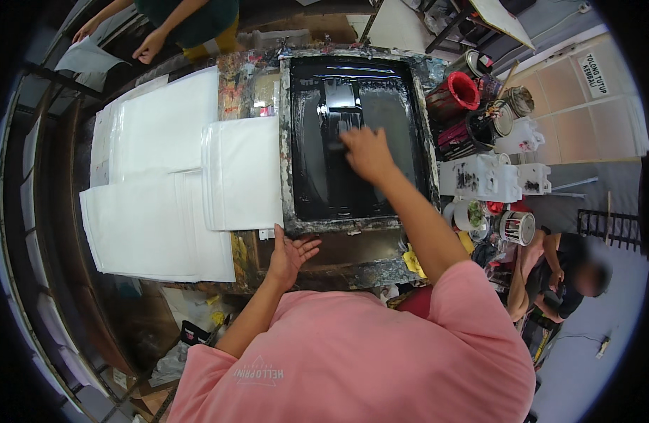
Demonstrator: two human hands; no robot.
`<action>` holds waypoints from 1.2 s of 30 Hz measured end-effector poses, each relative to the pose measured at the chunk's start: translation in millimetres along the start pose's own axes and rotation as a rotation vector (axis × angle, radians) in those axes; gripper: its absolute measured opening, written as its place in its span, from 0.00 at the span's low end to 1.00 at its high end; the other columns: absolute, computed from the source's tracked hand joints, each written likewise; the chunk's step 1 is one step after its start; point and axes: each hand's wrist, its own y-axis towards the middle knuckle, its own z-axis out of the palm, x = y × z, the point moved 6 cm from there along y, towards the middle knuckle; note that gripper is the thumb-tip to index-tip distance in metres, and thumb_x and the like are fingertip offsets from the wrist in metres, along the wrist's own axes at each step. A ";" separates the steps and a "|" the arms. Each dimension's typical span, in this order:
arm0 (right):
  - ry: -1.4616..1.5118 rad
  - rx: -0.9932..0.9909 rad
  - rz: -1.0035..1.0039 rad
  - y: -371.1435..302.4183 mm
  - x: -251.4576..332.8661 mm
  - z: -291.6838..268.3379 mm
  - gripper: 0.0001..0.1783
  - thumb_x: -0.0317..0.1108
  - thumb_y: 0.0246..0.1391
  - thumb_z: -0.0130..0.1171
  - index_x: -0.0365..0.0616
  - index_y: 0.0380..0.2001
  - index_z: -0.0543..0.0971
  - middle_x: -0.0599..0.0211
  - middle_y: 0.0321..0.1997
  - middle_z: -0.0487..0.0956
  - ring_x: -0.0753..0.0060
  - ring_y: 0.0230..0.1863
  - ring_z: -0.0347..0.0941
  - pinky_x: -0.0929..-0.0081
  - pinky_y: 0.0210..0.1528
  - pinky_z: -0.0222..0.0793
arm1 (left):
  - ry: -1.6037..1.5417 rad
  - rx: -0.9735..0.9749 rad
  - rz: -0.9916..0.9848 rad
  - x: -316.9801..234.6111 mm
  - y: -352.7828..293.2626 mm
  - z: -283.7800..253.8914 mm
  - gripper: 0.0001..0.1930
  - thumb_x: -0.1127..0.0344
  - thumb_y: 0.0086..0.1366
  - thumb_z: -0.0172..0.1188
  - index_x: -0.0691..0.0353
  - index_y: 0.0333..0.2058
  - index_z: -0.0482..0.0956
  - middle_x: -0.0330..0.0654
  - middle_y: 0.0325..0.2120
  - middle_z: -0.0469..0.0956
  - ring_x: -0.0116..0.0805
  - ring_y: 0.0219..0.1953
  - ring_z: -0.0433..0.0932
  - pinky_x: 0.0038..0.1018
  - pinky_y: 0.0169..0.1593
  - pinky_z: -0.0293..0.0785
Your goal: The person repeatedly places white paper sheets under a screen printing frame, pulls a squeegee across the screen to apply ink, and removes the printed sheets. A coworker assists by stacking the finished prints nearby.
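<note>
A screen-printing frame (287, 162) lies on the work table, its mesh coated with glossy black ink (324, 180). Over the middle of the mesh is my right hand (369, 154). Its fingertips are smeared by motion, so I cannot make out whether they hold anything or touch the ink. At the frame's near left corner my left hand (290, 257) is open, palm up, thumb close to the frame edge and fingers apart. A stack of white sheets or bags (241, 173) reaches up to the frame's left side.
More white stacks (137, 225) cover the table's left part. Ink cans and a red-stained tub (464, 92) crowd the right side, beside white jugs (480, 178). Shelves (46, 282) line the left. One person's hands hold a sheet (89, 56) at upper left; another person (571, 271) sits at right.
</note>
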 end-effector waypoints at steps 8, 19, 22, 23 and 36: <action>0.074 -0.444 -0.004 -109.1 67.4 -183.0 0.32 0.62 0.60 0.66 0.41 0.47 0.80 0.60 0.44 0.78 0.52 0.49 0.73 0.52 0.54 0.61 | -0.002 0.291 0.430 -99.6 -65.5 73.8 0.49 0.22 0.76 0.28 0.65 0.68 0.65 0.58 0.66 0.74 0.52 0.67 0.75 0.45 0.70 0.70; -0.046 -0.676 0.000 -42.3 47.1 -283.9 0.31 0.65 0.58 0.66 0.44 0.31 0.85 0.63 0.32 0.81 0.56 0.41 0.77 0.52 0.50 0.61 | 2.063 -0.718 0.484 -67.5 -26.9 -66.9 0.62 0.16 0.66 0.44 0.70 0.78 0.52 0.57 0.80 0.50 0.54 0.83 0.37 0.72 0.75 0.18; -0.023 -0.714 -0.021 -35.9 44.9 -296.0 0.28 0.62 0.58 0.69 0.44 0.32 0.86 0.64 0.31 0.81 0.57 0.38 0.77 0.54 0.47 0.62 | 1.969 -0.695 0.629 -67.4 -28.2 -45.5 0.62 0.17 0.64 0.50 0.72 0.75 0.59 0.55 0.78 0.57 0.52 0.83 0.44 0.73 0.76 0.20; -0.014 -0.705 -0.013 -32.8 44.0 -297.9 0.28 0.62 0.58 0.69 0.44 0.32 0.86 0.64 0.31 0.81 0.57 0.37 0.77 0.55 0.47 0.62 | 1.914 -0.689 0.701 -75.1 -29.7 -30.8 0.60 0.19 0.65 0.53 0.72 0.74 0.61 0.55 0.76 0.61 0.52 0.82 0.47 0.73 0.76 0.21; -0.035 -0.779 -0.053 -51.0 46.4 -268.8 0.36 0.70 0.61 0.60 0.43 0.29 0.87 0.62 0.31 0.82 0.58 0.38 0.77 0.53 0.50 0.59 | 1.483 -1.088 1.031 -209.0 -88.1 -89.2 0.34 0.52 0.70 0.70 0.62 0.69 0.73 0.56 0.71 0.70 0.52 0.77 0.62 0.63 0.80 0.34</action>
